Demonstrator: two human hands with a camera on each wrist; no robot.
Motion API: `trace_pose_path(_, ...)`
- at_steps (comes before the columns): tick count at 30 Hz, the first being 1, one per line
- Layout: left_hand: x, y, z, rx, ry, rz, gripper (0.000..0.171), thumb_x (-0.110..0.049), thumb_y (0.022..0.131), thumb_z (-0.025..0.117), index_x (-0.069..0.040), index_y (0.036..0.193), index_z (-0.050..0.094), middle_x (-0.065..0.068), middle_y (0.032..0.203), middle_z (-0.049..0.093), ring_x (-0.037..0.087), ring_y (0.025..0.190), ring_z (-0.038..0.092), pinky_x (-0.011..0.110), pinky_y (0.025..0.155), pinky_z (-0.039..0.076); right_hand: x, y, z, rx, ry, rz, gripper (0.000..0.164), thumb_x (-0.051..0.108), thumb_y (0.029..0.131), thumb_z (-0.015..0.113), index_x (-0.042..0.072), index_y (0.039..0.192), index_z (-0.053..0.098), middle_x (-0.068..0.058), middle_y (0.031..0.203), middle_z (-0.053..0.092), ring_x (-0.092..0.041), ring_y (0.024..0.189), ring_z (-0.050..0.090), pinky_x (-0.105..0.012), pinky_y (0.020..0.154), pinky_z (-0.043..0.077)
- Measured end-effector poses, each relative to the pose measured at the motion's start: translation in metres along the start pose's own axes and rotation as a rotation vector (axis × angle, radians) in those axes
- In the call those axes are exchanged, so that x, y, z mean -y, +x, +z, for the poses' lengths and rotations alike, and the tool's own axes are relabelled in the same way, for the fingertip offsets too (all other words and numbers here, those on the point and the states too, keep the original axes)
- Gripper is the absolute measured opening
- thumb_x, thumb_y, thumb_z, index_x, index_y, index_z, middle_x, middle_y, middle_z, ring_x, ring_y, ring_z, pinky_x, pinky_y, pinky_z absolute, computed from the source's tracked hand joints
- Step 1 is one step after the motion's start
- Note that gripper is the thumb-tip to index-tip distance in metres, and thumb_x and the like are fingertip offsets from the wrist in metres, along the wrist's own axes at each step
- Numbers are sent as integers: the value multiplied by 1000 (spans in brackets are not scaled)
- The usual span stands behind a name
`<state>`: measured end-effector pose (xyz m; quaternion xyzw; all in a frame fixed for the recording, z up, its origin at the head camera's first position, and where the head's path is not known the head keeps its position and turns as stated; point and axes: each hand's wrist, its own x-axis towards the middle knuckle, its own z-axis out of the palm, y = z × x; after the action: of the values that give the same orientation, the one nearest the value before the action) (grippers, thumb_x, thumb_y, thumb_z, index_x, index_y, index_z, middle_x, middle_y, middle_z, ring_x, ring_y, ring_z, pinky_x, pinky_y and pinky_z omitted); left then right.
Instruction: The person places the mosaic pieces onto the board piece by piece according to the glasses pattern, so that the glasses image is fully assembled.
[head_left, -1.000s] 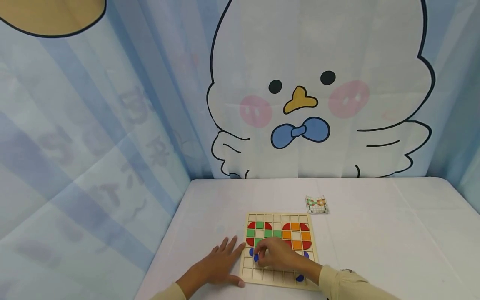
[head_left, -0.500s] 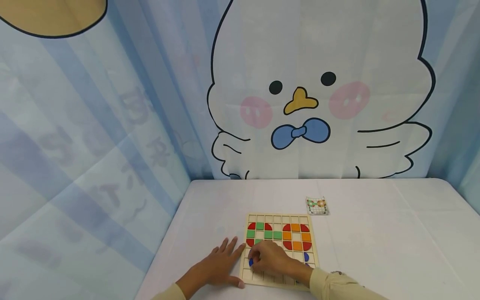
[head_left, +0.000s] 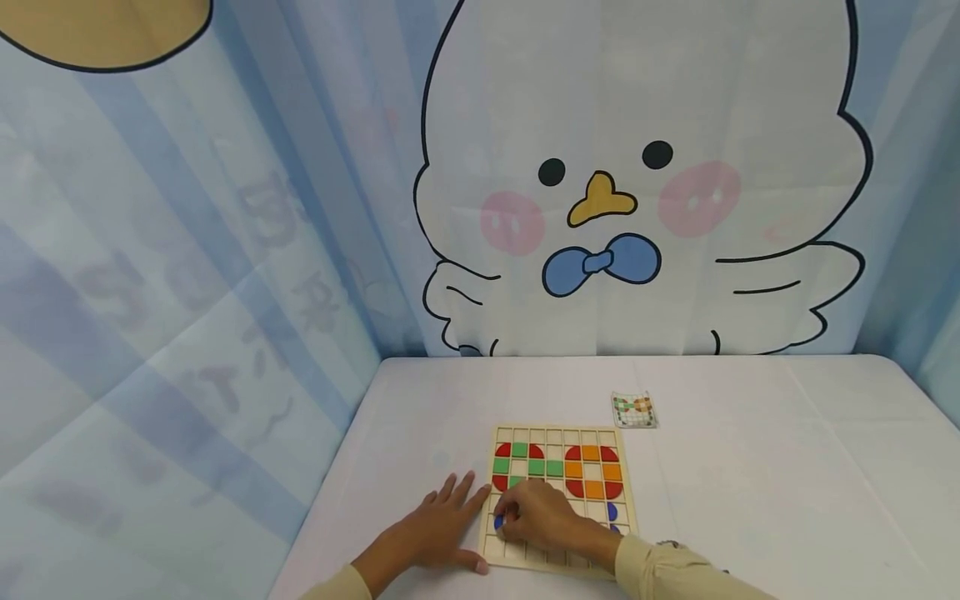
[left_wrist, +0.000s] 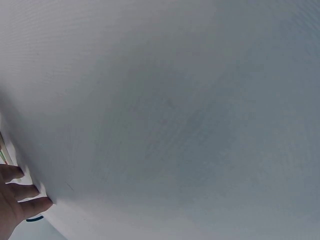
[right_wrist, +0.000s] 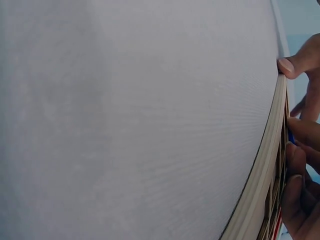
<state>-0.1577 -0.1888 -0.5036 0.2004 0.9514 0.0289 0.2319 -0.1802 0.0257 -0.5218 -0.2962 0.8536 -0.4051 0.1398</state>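
Note:
A square wooden grid board (head_left: 558, 562) lies on the table with red quarter-round, green and orange square pieces in its upper cells. My right hand (head_left: 542, 515) bends over its left side, pinching a small blue piece (head_left: 498, 522) between thumb and fingers at a left-column cell. In the right wrist view the blue piece (right_wrist: 291, 137) shows only as a sliver between the fingers. My left hand (head_left: 444, 529) lies with fingers spread on the table, along the board's left edge. Two blue pieces (head_left: 612, 512) show in the right column, the lower partly covered by my right wrist.
Behind the board's far right corner lies a small pattern card (head_left: 633, 410) with a coloured grid. The white table (head_left: 750, 467) extends to both sides. A curtain (head_left: 480, 317) with a cartoon bird hangs at the table's far edge.
My right hand has moved left and slightly nearer with the blue piece, to the left column. Its forearm now covers the blue piece near the board's front right. The left hand stays still.

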Motion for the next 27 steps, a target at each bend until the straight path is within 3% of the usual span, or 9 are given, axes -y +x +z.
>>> trace_pose_path(16, 2, 1, 2, -19, 19, 22, 106, -81, 75, 61, -30, 160, 24, 10, 169, 18, 42, 153, 21, 62, 113, 35, 2, 2, 1, -22, -87, -9, 11, 19, 85, 81, 14, 94, 79, 17, 72, 60, 1, 65, 48, -18, 61, 43)
trace_pose_path(27, 3, 1, 3, -29, 19, 25, 106, -80, 75, 62, -30, 160, 25, 11, 168, 19, 43, 152, 21, 63, 113, 35, -2, 2, -1, -5, -81, 17, 9, 22, 83, 81, 18, 90, 77, 17, 71, 57, 0, 65, 49, -19, 60, 42)
